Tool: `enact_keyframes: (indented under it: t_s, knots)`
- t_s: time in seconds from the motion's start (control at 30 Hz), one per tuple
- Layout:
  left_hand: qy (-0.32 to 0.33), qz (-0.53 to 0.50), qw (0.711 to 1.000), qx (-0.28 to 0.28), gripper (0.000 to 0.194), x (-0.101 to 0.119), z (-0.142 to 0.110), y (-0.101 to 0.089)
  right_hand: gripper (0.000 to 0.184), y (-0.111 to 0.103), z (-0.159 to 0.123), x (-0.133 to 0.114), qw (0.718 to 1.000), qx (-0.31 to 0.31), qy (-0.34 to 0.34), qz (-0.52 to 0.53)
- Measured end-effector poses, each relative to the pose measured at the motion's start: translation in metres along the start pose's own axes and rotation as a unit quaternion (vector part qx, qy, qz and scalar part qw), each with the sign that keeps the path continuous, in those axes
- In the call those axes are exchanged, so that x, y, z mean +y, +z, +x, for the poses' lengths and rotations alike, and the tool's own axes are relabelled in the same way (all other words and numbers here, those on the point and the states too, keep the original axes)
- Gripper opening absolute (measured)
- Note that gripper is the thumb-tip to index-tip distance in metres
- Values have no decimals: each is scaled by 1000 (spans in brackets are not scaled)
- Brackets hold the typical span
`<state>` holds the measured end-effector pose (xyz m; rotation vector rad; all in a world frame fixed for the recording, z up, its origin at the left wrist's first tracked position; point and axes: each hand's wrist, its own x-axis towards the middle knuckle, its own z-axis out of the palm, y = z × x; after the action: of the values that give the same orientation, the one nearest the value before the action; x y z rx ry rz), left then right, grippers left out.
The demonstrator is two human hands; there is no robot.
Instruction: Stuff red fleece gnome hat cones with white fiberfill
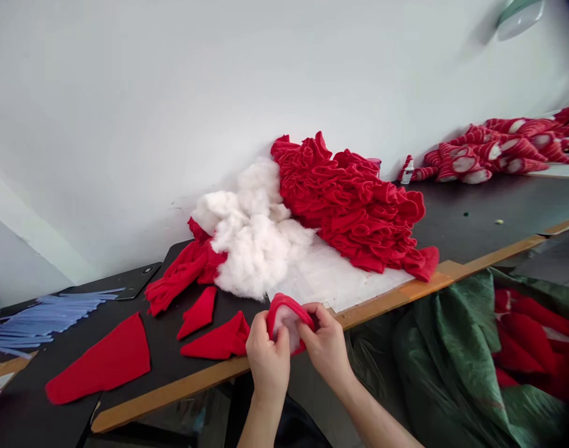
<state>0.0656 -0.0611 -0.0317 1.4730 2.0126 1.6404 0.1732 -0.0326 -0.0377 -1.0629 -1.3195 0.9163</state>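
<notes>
The left hand (269, 354) and the right hand (322, 341) pinched opposite sides of the rim of a red fabric pouch (289, 301), in front of the heap of white stuffing (256, 242); white filling (287, 320) showed in the pouch's mouth. Right of the heap, a pile of red fabric (350, 205) rose on the desk (165, 364). A flat red piece (104, 362) lay to the heap's front left, blue strips (46, 320) well to the heap's left.

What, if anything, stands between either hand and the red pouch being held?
Nothing visible: the left hand and right hand both hold the red pouch directly by its rim. White stuffing shows inside its opening.
</notes>
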Motion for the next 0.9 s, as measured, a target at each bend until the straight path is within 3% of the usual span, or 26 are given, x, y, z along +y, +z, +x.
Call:
enact_keyframes:
  t_s: [0.1,0.2,0.3,0.37,0.43,0.53,0.6,0.7,0.77,0.8,0.83,0.9]
  knots:
    - [17,1,1000,0,14,-7,0,-3,6,-2,4,10,1000,30,-7,7]
    - [31,-50,997,-55,25,-7,0,-9,12,-9,3,11,997,-9,-81,15]
    - [50,-70,995,-40,24,-1,2,-10,25,-12,-2,4,991,-50,-126,13]
    - [78,-58,995,-10,13,4,2,-7,30,-10,-4,0,992,-49,-120,-5]
    - [95,-71,993,-2,6,9,0,-4,22,-7,-2,-3,994,-15,-107,-23]
    - [5,-203,979,-18,14,14,-5,-3,9,-6,6,-4,997,38,-50,47]
    - [-129,-358,923,-50,30,17,-6,-5,12,-7,11,-5,985,45,15,163]
    - [-306,-569,750,-141,44,22,-5,-5,25,-8,12,-7,956,-9,95,278]
    - [-376,-629,663,-153,40,25,0,0,28,-7,6,-7,962,-34,96,253]
    - [-400,-636,646,-133,34,26,2,3,28,-6,2,-7,974,-19,72,212]
    - [-414,-633,647,-101,28,27,4,7,27,-5,-3,-7,986,11,37,164]
    - [-396,-614,681,-42,27,27,5,13,25,-4,-11,-8,994,61,-40,83]
